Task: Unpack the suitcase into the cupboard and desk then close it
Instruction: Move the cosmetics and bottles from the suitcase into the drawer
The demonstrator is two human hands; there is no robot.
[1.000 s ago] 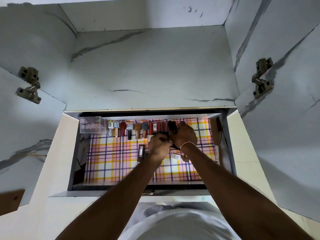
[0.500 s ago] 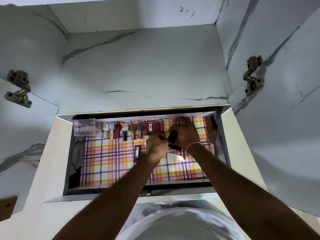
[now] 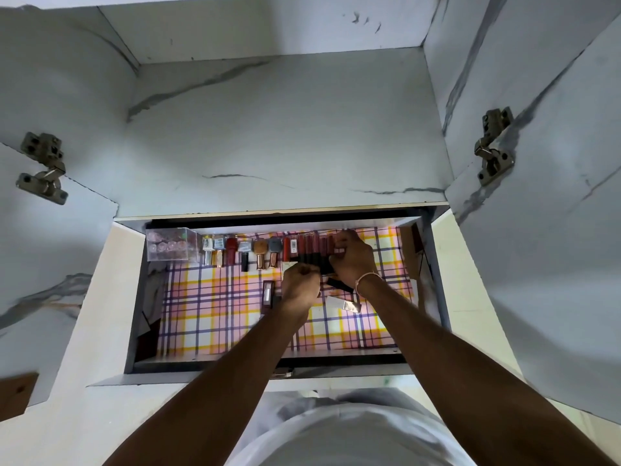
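Plaid-lined drawer (image 3: 215, 317) | right hand (image 3: 353, 260) grips dark-red tubes (image 3: 311, 247) | left hand (image 3: 300, 287) fisted, contents unclear

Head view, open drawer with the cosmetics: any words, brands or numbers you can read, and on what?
No text can be read.
White label on a red tube in the back row: print too small and blurred.
Pale square caps of the small bottles: markings blurred.
Clear plastic box, dark lipstick case lying on the plaid liner: no lettering shows.
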